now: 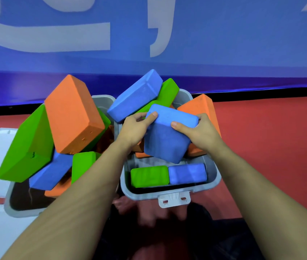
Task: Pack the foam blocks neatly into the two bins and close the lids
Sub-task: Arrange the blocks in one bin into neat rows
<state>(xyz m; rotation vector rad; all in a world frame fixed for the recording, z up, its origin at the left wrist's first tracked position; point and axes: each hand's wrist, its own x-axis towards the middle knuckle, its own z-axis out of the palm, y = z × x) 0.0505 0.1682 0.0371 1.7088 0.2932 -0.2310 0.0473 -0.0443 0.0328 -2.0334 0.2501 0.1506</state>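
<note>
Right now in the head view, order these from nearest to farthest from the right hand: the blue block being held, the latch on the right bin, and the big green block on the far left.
1. Held blue block: gripped by the right hand.
2. Latch: below, on the right bin's near rim.
3. Big green block: far left, in the left bin's pile.

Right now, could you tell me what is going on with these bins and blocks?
A person grips a blue foam block with the left hand and right hand above the right grey plastic bin, where a green block and a smaller blue block lie side by side. The left grey bin holds a loose heap.
</note>
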